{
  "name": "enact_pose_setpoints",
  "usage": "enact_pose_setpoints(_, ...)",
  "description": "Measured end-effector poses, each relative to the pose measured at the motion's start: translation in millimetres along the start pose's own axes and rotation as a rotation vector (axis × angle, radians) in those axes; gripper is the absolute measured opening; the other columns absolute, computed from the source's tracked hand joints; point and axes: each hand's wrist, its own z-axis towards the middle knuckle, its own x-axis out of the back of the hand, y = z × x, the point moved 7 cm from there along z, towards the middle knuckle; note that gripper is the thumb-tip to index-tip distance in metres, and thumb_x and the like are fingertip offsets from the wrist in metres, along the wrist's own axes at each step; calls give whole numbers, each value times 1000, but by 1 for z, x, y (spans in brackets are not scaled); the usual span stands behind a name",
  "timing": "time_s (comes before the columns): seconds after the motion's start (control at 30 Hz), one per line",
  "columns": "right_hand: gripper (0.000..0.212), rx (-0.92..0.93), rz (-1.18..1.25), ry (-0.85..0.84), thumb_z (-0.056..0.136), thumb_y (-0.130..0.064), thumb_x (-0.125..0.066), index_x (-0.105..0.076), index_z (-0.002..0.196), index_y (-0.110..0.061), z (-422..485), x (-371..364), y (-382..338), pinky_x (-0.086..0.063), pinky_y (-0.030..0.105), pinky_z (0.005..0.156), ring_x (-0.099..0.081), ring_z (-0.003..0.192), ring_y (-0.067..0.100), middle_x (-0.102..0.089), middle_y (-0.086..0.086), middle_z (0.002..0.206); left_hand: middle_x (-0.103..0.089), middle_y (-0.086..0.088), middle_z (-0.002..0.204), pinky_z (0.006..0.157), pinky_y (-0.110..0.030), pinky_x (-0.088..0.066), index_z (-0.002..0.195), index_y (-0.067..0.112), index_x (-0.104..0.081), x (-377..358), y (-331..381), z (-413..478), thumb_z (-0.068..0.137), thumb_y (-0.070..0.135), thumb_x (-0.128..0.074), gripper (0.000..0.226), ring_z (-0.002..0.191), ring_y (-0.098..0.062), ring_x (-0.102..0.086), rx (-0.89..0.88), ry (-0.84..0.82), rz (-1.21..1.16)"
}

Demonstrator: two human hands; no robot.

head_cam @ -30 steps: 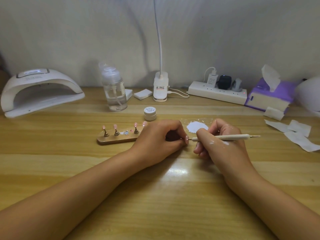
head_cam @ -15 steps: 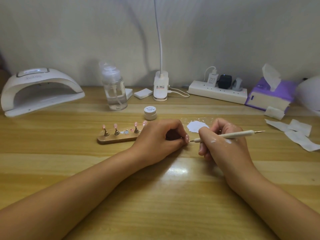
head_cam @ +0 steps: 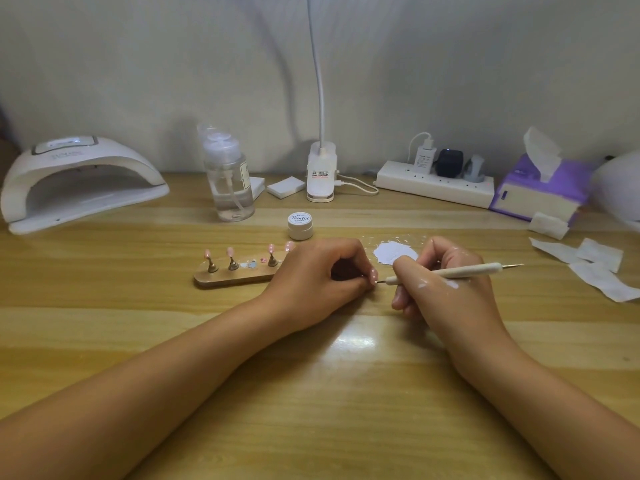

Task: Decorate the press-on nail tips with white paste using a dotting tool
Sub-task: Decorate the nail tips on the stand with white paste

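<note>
My left hand [head_cam: 318, 275] rests on the wooden table with fingers curled, pinching a pink press-on nail tip [head_cam: 373, 274] on its small stand. My right hand [head_cam: 446, 285] grips a white dotting tool [head_cam: 450, 270] like a pen; the tool's metal point touches the nail tip. White paste is smeared on the back of my right hand. A puddle of white paste [head_cam: 394, 252] lies on a clear sheet just behind both hands. A wooden holder [head_cam: 235, 277] to the left carries several more pink nail tips on stands. A small white paste jar [head_cam: 300, 225] stands behind it.
A white nail lamp [head_cam: 76, 181] sits at the far left, a clear pump bottle [head_cam: 230, 178] and a clip lamp base [head_cam: 321, 173] at the back. A power strip [head_cam: 436, 183], a purple tissue pack [head_cam: 540, 188] and loose wipes [head_cam: 595, 268] lie to the right.
My right hand has shifted slightly and the tool's rear end has tilted, while its point stays at the nail tip. My left hand has held still.
</note>
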Motion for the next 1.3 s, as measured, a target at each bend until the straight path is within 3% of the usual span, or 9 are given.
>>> enact_pose_setpoints(0.4,23,17,23,9,71,-20,-61,-42,60,-18,0,1,0,-36,21,35,-51,39,9,-64,9,48,-74,6,84,77,-42,-55,83,16,-72,0,0,0,82,4,-74,12,82,-11,-70,11,-7,-10)
enact_pose_setpoints(0.57,16,0,0,-4,62,-28,-58,-44,58,-19,-1,-1,-1,-39,27,39,-52,41,11,-65,9,50,-73,7,81,75,-41,-54,81,19,-71,0,0,0,82,6,-74,13,79,-10,-69,3,7,6)
enact_pose_setpoints(0.9,9,9,-12,-11,62,-28,-57,-50,56,-25,0,-1,0,-39,26,37,-52,41,11,-65,8,49,-73,8,81,74,-41,-54,81,18,-72,1,0,0,83,7,-75,12,79,-9,-69,2,11,6)
enact_pose_setpoints(1.13,21,13,43,39,64,-27,-58,-40,58,-18,1,3,2,-36,20,36,-50,38,10,-62,8,46,-74,8,85,78,-39,-55,82,15,-71,0,1,-1,82,4,-74,11,82,-6,-70,5,-1,-7)
enact_pose_setpoints(1.3,19,3,57,13,64,-26,-58,-42,61,-18,2,1,3,-40,27,44,-54,42,12,-65,9,51,-73,10,83,78,-37,-55,82,13,-72,1,3,0,82,5,-75,9,81,-3,-69,-6,4,0)
